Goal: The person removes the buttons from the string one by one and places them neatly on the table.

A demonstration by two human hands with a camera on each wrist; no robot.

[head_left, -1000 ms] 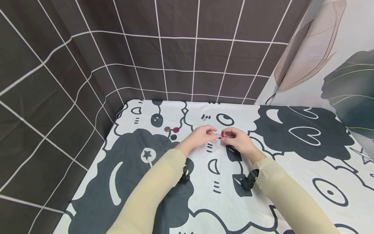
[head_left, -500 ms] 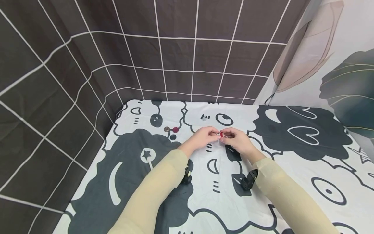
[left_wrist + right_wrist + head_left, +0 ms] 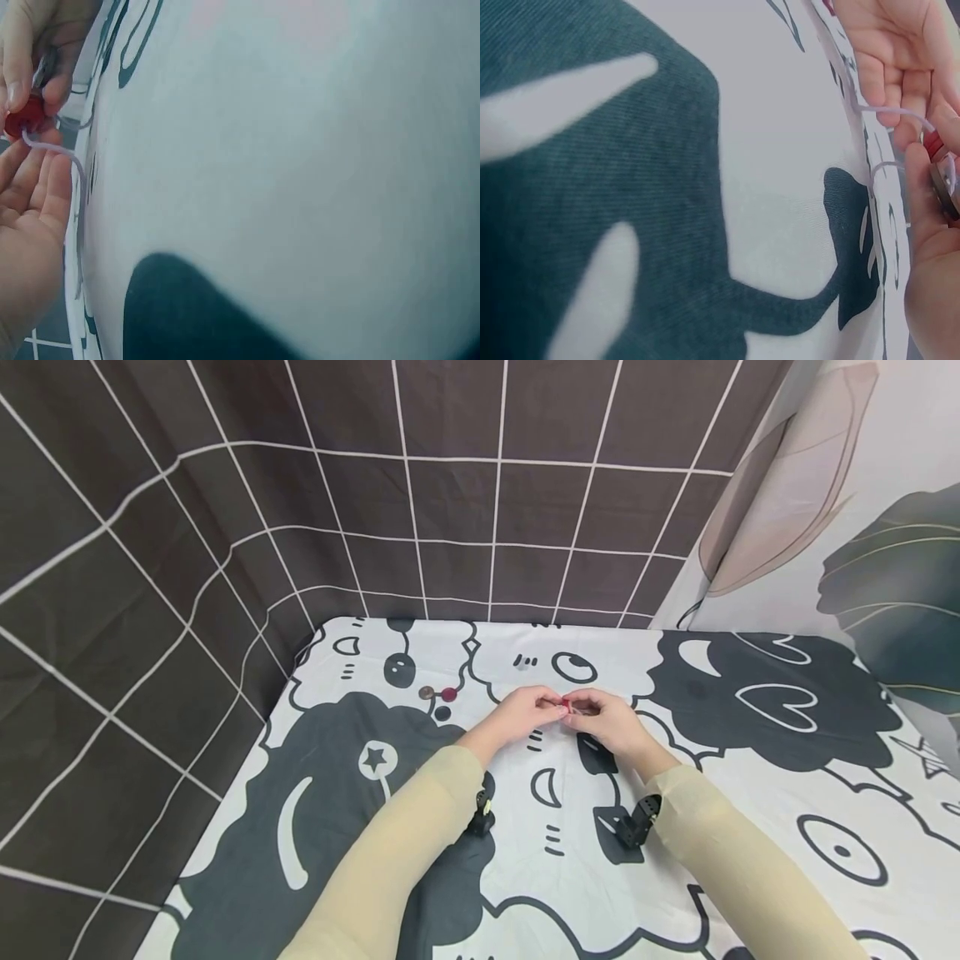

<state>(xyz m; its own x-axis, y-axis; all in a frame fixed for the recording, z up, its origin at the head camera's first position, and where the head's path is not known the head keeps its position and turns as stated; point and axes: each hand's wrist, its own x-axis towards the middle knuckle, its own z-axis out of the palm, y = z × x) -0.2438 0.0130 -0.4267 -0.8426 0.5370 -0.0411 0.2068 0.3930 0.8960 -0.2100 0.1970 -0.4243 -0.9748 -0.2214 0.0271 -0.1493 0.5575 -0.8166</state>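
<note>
In the head view my left hand and right hand meet fingertip to fingertip just above the cloth. Between them is a small red button, which the fingers of both hands pinch. A thin pale lilac cord comes out of the face of the red button in the left wrist view and hangs down past my left fingers. A darker grey-brown button sits by my right fingers, close to the cord. Fingers partly hide both buttons.
Left of the hands lie a brown button, a red button and a dark round spot, button or print unclear. A black-and-white patterned cloth covers the surface. Behind hangs a dark grid curtain.
My left hand has moved slightly right, from pinching beside the red button to meeting my right fingers at it. The right hand stays nearly in place.
</note>
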